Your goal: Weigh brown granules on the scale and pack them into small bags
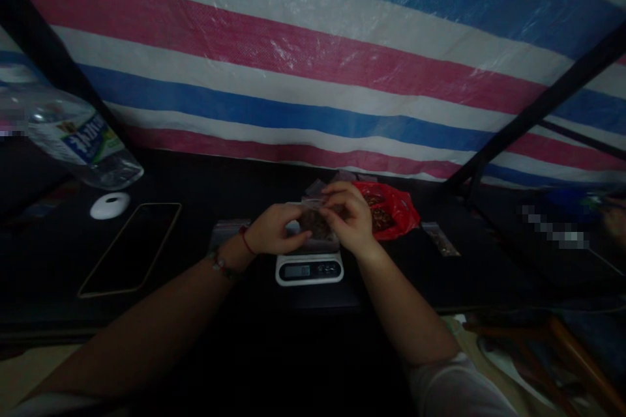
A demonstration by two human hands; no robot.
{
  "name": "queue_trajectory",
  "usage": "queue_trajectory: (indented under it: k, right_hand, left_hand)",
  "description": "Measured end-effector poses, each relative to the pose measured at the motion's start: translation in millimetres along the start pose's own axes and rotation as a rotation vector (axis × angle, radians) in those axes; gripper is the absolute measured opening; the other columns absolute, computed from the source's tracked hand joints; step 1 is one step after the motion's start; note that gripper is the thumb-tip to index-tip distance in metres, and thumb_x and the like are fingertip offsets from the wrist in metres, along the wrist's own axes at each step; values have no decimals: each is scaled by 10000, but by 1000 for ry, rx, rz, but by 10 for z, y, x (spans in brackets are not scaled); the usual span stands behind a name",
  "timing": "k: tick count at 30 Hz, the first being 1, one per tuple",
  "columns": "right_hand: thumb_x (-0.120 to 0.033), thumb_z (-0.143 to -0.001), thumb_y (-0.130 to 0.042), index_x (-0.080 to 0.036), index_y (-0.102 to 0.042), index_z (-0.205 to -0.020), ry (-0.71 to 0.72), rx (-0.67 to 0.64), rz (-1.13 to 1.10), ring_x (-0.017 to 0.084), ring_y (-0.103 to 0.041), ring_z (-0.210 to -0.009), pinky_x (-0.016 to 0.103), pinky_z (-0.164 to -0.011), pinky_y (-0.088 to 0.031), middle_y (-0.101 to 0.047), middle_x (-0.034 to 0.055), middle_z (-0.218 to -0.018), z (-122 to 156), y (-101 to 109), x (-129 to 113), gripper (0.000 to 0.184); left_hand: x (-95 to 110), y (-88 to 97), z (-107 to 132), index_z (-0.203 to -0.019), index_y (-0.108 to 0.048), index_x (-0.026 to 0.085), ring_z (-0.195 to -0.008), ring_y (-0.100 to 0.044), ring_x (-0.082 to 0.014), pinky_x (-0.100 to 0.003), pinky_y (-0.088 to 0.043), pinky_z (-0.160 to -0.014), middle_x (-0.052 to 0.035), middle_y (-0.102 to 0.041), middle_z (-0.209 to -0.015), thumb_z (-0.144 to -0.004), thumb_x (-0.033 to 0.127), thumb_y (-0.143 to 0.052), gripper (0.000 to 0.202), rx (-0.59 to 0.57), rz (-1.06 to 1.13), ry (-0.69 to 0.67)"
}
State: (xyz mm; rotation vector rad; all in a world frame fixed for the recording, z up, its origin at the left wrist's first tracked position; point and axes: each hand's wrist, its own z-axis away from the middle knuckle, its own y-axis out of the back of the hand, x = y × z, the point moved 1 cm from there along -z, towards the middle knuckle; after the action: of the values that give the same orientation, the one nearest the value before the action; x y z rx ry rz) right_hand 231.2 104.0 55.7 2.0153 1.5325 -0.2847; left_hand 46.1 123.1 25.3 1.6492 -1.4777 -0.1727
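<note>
A small clear bag (317,225) with dark contents is near the middle of the frame, above the white kitchen scale (309,272); it looks roughly upright, its mouth end toward the top of the frame and its long axis running up and down, leaning slightly. The left hand (274,231) holds it by its left side, thumb across the front, while the right hand (351,216) pinches the upper right edge between thumb and finger. Whether the bag's lower end touches the scale, I cannot tell. Just right of the right hand, a red plastic bag (405,203) gapes, with brown pieces (381,218) inside; farther right lies another little bag (441,240), its contents gathered at the lower end. Flat clear bags (229,229) lie left of centre, partly behind the left wrist. Toward the left sit a phone (131,249), a white rounded object (110,206) and, at upper left, a tilted-looking clear bottle (83,137). The hands cover much of the scale's platform; striped sheeting (313,58) fills the background.
</note>
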Motion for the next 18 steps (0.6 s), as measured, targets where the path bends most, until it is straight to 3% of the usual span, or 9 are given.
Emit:
queue_trajectory:
  k: [2,5,7,10,14,18]
  right_hand:
    - [-303,-801,-674,-242,-631,-853,-84,57,-90,191,-620,-913,365,-815,-511,-656,30,-938,8,-19,51,90]
    - [-373,-776,-692,-247,-635,-992,-263,25,-249,179,-648,-822,322,-730,-531,-679,24,-907,19,-57,155,256]
    - [-405,-768,-689,-230,-666,-909,-338,-5,-261,170,-648,-734,301,-676,-528,-688,15,-816,23,-66,220,226]
    - [-374,-772,-679,-214,-684,-730,-334,17,-186,163,-640,-686,289,-659,-516,-685,12,-720,22,-63,276,166]
    - [-286,-757,-688,-216,-711,-738,-285,-44,-102,165,-652,-711,287,-678,-510,-708,21,-741,34,-102,274,76]
    - [-276,-738,-690,-202,-714,-735,-367,4,-31,169,-657,-671,282,-647,-513,-709,23,-713,66,-151,289,78]
  left_hand:
    - [3,-11,1,-770,-589,160,-609,-593,-137,-242,-466,-590,-18,-627,-670,-797,323,-571,167,-5,-25,39]
    - [1,-22,8,-795,-596,150,-627,-598,-144,-246,-465,-592,-27,-638,-695,-787,307,-577,158,59,17,59]
    - [-11,-27,15,-820,-607,144,-649,-605,-151,-255,-473,-611,-36,-646,-720,-785,290,-582,152,104,67,69]
    - [-56,-34,20,-875,-631,143,-694,-618,-160,-264,-485,-640,-46,-664,-778,-785,307,-600,190,174,191,106]
    - [-158,-46,4,-863,-656,148,-702,-632,-165,-263,-500,-630,-50,-682,-781,-779,387,-626,255,357,434,317]
    - [-201,-62,-25,-737,-670,156,-654,-625,-159,-273,-513,-629,-39,-687,-712,-713,402,-694,248,401,522,466]
